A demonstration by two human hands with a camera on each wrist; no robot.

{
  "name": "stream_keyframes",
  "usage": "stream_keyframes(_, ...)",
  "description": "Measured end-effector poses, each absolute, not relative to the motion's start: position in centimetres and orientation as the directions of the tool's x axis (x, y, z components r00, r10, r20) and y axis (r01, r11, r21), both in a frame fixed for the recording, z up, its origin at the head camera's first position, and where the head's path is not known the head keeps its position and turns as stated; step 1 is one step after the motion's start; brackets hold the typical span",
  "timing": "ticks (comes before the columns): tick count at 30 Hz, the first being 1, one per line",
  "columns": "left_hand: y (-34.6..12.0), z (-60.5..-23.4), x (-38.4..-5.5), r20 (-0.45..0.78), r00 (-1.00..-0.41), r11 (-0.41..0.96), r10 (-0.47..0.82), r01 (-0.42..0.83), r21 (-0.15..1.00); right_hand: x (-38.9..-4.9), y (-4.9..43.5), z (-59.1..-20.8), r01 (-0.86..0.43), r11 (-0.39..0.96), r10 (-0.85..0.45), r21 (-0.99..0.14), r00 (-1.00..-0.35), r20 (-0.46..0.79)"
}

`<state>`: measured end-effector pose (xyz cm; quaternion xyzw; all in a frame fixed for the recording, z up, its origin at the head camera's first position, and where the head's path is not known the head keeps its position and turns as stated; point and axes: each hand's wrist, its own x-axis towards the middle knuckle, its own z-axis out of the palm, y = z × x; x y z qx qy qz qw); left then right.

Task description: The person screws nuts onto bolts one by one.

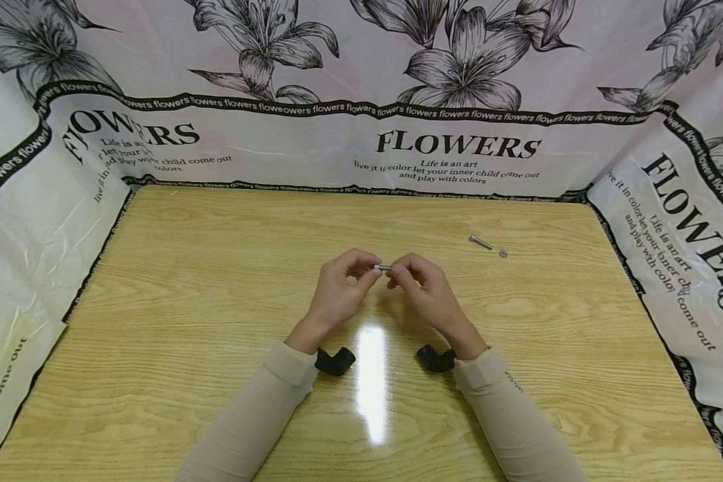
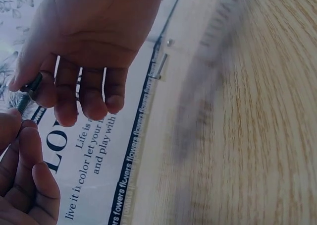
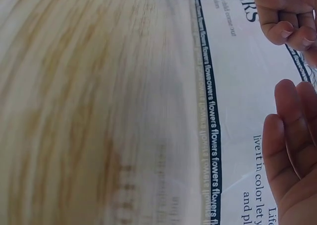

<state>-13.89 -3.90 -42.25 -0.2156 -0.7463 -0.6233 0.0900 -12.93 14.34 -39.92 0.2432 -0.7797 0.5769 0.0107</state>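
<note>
A small metal bolt [image 1: 383, 268] is held level between the two hands, above the table. My left hand [image 1: 342, 289] pinches one end of it with thumb and fingers. Thumb and forefinger of my right hand [image 1: 424, 289] pinch the other end. Seen from the left wrist, the bolt's threaded shank [image 2: 23, 104] shows between the fingertips, with a wider part like a nut near the right hand's fingers. Both hands show in the right wrist view, but the bolt does not. Beyond the right hand lie a second bolt [image 1: 480, 242] and a loose nut [image 1: 503, 254].
The wood-grain table [image 1: 217, 281] has a printed flower curtain [image 1: 301, 144] along its back and both sides. Black wrist pieces [image 1: 336, 361] sit under the cuffs. A bright light reflection [image 1: 371, 385] lies on the tabletop between the forearms.
</note>
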Motion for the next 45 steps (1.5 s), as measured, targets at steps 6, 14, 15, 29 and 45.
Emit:
stream_keyframes(6,-3.89,-42.23,-13.88,0.417,-0.885,0.129,0.207,0.448,0.885,-12.85,14.30,-39.81,-0.355,0.241,-0.354,-0.903,-0.899,0.259)
stream_keyframes(14,-3.91,-42.38,-13.97,0.411,-0.887,0.127,0.211,0.441,0.888,-12.94,14.39,-40.17,-0.394,0.173,-0.368,-0.902,-0.876,0.312)
stream_keyframes(15,-3.91,-42.38,-13.97,0.409,-0.888,0.126,0.211,0.439,0.889,-12.94,14.35,-40.16,-0.396,0.180,-0.371,-0.901,-0.875,0.311)
stream_keyframes(29,-3.92,-42.27,-13.98,0.417,-0.884,0.126,0.213,0.448,0.885,-12.95,14.31,-40.01,-0.365,0.185,-0.371,-0.912,-0.886,0.279)
stream_keyframes(45,-3.88,-42.37,-13.98,0.417,-0.883,0.110,0.217,0.446,0.888,-12.89,14.24,-39.88,-0.381,0.212,-0.367,-0.900,-0.885,0.288)
